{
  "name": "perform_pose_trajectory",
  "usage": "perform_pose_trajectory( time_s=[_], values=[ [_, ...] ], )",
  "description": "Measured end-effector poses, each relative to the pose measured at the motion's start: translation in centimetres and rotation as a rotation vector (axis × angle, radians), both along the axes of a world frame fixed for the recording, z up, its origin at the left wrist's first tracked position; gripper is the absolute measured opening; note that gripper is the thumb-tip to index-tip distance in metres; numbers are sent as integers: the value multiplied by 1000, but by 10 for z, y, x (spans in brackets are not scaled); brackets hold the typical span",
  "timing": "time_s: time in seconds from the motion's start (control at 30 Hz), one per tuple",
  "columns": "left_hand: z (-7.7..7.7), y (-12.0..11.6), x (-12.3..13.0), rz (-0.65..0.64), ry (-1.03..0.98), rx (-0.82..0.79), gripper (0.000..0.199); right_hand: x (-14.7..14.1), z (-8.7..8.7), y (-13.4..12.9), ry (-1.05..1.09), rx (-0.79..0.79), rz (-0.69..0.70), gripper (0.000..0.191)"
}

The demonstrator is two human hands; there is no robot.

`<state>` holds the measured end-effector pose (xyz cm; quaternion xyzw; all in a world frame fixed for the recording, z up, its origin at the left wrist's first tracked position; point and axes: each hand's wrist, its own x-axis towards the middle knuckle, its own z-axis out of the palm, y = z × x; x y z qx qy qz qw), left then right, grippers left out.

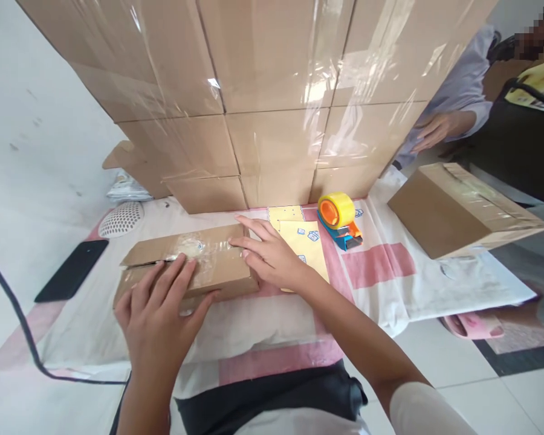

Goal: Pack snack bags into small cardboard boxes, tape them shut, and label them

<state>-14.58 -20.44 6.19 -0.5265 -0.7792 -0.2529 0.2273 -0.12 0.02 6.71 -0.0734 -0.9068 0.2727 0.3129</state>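
Observation:
A long cardboard box [222, 272] lies flat on the cloth-covered table in front of me, with shiny clear tape across its top. My left hand [158, 308] rests spread over the box's left part, fingertips on the top and thumb along the near side. At the right end of the box, my right hand [269, 254] lies with fingers extended onto the top face and edge. A gap shows along the flap at the box's left end. Just right of my right hand are yellow printed sheets [310, 238] and a tape dispenser [340, 220] with a yellow roll.
Stacked cardboard boxes [276, 139] wrapped in clear film rise behind the work spot. A black phone [71, 272] and a white perforated object [121, 219] lie left. Another carton [453, 211] stands right, near another person's hand [439, 130]. A dark cable [25, 320] curves at lower left.

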Motion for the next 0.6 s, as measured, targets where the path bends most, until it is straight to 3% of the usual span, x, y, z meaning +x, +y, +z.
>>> perform_pose_trajectory(
  time_s=[0.17, 0.3, 0.4, 0.5, 0.6],
  values=[
    [5, 4, -6, -50, -19, 3, 66, -1, -2, -2, -60, -4, -29, 38],
    [3, 7, -13, -80, -2, 9, 67, 26, 2, 10, 20, -4, -129, 44],
    [-2, 16, -22, -122, 20, 53, 68, 71, 4, 43, 280, -114, -426, 34],
    [-8, 34, -34, -156, 43, 101, 70, 118, 4, 92, 421, -426, -700, 34],
    [-10, 56, -46, -173, 50, 131, 69, 143, -4, 135, 366, -611, -725, 40]
  ],
)
